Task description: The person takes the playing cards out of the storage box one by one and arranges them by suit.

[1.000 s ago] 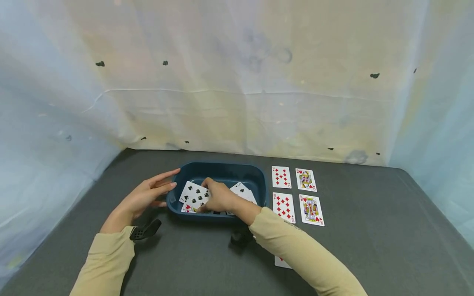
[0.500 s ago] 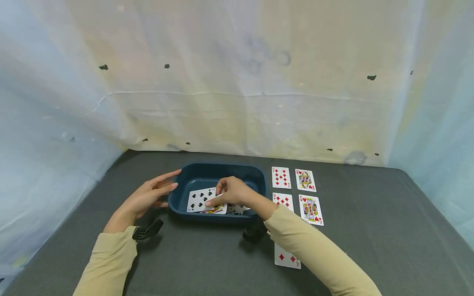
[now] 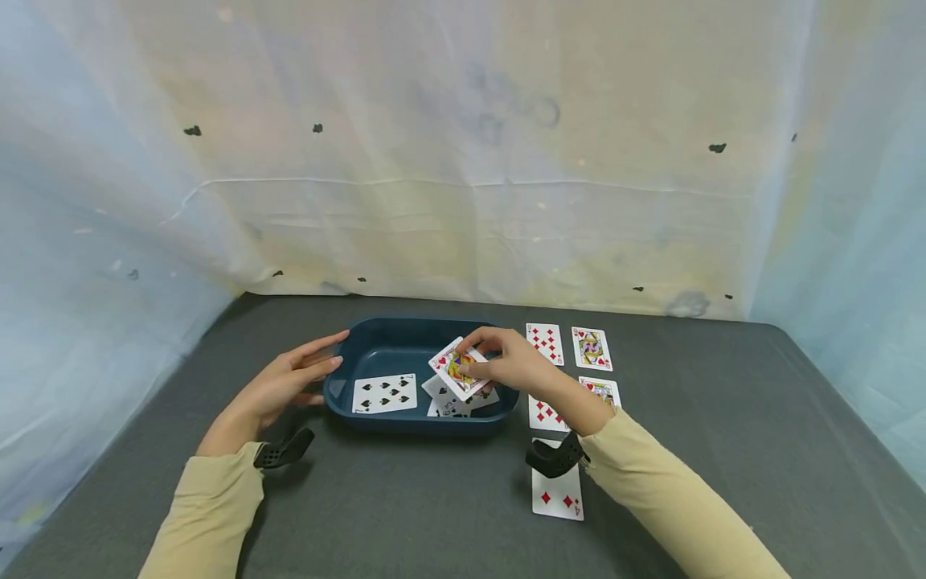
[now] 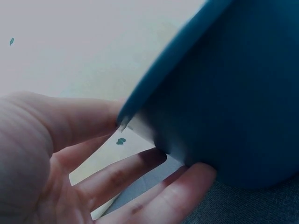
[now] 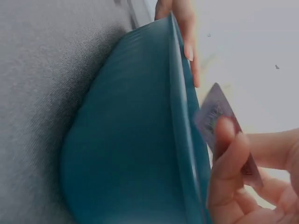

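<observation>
In the head view, a dark blue tray (image 3: pixel 415 428) holds several playing cards, with a spade card (image 3: pixel 385 394) lying flat at its left. My right hand (image 3: pixel 517 363) pinches a heart face card (image 3: pixel 452 370) between thumb and fingers, above the tray's right half. Under it lie overlapping cards (image 3: pixel 437 388), partly hidden. My left hand (image 3: pixel 278 382) touches the tray's left end with extended fingers. The left wrist view shows its fingertips (image 4: pixel 198 175) against the outside of the tray wall (image 4: pixel 243 102). From the right wrist, the held card (image 5: pixel 217 109) appears tilted above the rim.
Right of the tray, face-up diamond cards (image 3: pixel 557 494) form a column, partly covered by my right arm and wrist strap. Beside them lie a queen of hearts (image 3: pixel 592 350) and a king (image 3: pixel 599 388). The dark grey table (image 3: pixel 391 507) ends at a hanging cloth (image 3: pixel 463 233).
My right hand has drawn the heart face card from beneath the spade card and lifted it rightward. The spade card now lies alone at the tray's left. My left hand stays at the tray.
</observation>
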{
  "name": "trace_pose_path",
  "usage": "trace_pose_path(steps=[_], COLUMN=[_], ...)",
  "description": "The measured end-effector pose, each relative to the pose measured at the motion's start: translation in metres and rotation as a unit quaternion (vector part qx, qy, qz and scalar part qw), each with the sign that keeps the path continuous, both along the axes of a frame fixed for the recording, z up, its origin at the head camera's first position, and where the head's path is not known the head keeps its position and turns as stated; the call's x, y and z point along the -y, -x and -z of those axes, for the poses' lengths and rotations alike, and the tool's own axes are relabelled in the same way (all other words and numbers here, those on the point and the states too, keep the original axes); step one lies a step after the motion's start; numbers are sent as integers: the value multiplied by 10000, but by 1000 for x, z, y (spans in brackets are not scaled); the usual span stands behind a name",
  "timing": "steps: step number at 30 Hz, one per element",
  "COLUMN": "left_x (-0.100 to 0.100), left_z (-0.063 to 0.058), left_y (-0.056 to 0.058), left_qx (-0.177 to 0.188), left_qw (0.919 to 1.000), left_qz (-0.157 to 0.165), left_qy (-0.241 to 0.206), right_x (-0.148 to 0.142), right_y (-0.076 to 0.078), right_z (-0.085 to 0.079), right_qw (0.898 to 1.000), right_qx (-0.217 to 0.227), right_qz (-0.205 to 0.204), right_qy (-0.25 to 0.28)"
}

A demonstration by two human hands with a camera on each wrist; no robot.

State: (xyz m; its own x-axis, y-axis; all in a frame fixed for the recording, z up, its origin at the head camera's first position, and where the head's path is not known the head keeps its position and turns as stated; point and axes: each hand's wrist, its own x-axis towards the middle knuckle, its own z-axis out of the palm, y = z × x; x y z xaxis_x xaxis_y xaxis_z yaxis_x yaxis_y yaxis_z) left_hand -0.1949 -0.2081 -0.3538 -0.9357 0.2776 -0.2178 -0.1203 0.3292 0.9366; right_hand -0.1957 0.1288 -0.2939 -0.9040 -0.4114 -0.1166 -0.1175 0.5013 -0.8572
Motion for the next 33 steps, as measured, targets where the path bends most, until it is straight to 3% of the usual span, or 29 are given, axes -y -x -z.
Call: trace_pose_path(steps=[8, 16, 23, 33], left_x=[0, 2, 4, 6], left_z=[0, 0, 0, -1], left_y=[0, 0, 0, 0], left_qx=[-25, -6, -57, -85], left_qw=[10000, 9999, 9999, 9997], left_qz=[-8, 0, 61, 31], left_qy=[86, 121, 126, 219], right_x=[-23, -45, -68, -111], right_y=[-9, -19, -29, -51], right_z=[0, 3, 5, 16], right_qw=[9962, 9933, 9902, 9887], right_qx=[26, -280, -383, -796], right_qz=[430, 966, 1019, 1205], right_qy=[759, 577, 872, 391])
